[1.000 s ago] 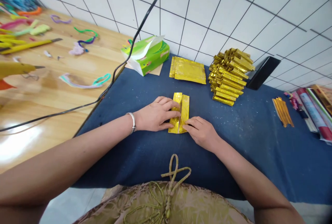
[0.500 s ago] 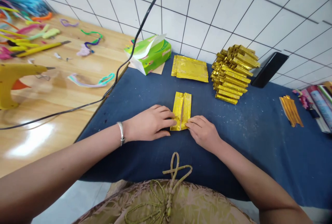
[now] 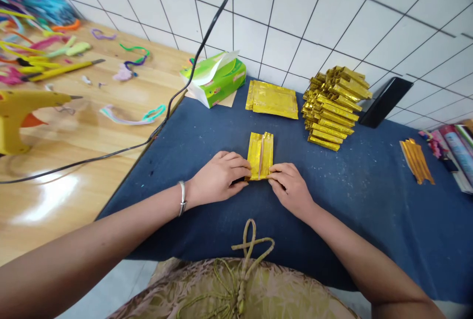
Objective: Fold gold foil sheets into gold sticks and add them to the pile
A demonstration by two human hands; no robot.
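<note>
A folded sheet of gold foil paper (image 3: 254, 154) lies on the dark blue cloth in front of me. Its two sides meet near the middle, where a thin pinkish strip shows between them. My left hand (image 3: 227, 176) grips the lower left corner, thumb below and fingers over the edge. At the lower right corner, my right hand (image 3: 291, 186) pinches the paper between thumb and fingers. A narrow fold runs along the near edge, between both hands. Behind it lies a flat stack of gold foil sheets (image 3: 275, 100), with a pile of folded gold strips (image 3: 330, 112) to its right.
A green tissue box (image 3: 225, 80) stands near the tiled wall. Across the left side runs a black cable (image 3: 170, 105), past a yellow glue gun (image 3: 25, 112) on the wooden table. A black phone (image 3: 386, 102) leans at the back right, beyond orange-gold strips (image 3: 417, 161).
The near edge of the gold foil paper has been turned up into a narrow fold. Both hands have shifted slightly with its corners, and the view has moved a little.
</note>
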